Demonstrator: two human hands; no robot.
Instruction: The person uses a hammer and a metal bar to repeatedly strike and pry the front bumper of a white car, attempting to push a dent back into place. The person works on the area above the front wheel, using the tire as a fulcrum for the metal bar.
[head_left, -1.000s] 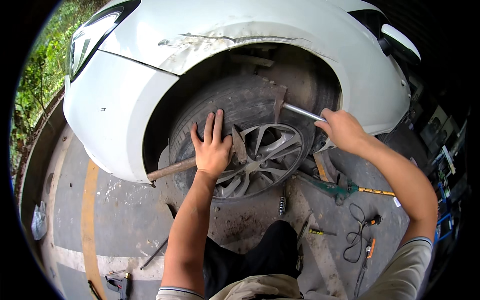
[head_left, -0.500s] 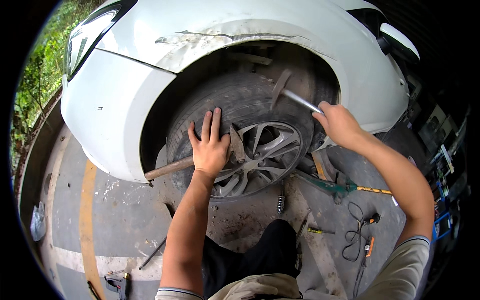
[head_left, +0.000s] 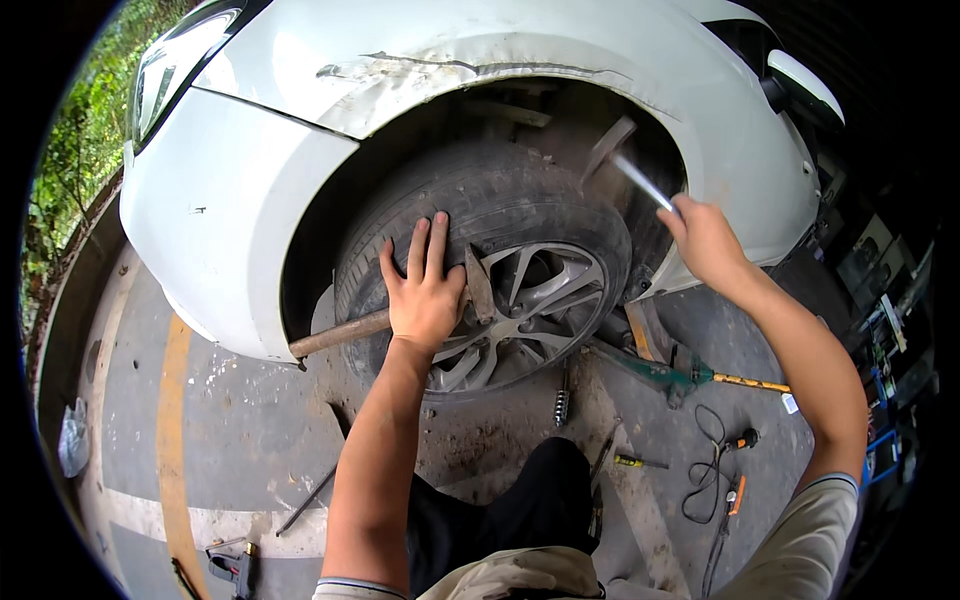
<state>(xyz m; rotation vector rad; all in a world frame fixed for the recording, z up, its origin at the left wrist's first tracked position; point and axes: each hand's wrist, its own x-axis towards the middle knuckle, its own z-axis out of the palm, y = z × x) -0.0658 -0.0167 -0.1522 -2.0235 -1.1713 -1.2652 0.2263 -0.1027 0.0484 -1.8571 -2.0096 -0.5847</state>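
My left hand point(head_left: 423, 290) lies with fingers spread on the black tire point(head_left: 500, 205), over the wooden handle of a rusty hammer point(head_left: 477, 285) whose head rests at the upper edge of the silver alloy rim point(head_left: 550, 275). My right hand point(head_left: 705, 240) is closed around the steel handle of a second hammer point(head_left: 615, 148), its head blurred and raised in the right part of the wheel arch. The white car's fender point(head_left: 250, 170) surrounds the wheel; its lip above is creased and scraped. The wooden handle's end reaches out to the arch's lower left edge.
A green jack point(head_left: 665, 375) sits under the car. On the gray floor point(head_left: 130, 400) lie a coiled cable point(head_left: 705, 470), a yellow-handled screwdriver point(head_left: 635, 460), a black power tool point(head_left: 240, 570), metal rods and a plastic bag point(head_left: 75, 440). A low wall and plants are at left.
My right hand and its hammer have moved up and right, away from the tire toward the back of the arch. My left hand stays in place on the tire.
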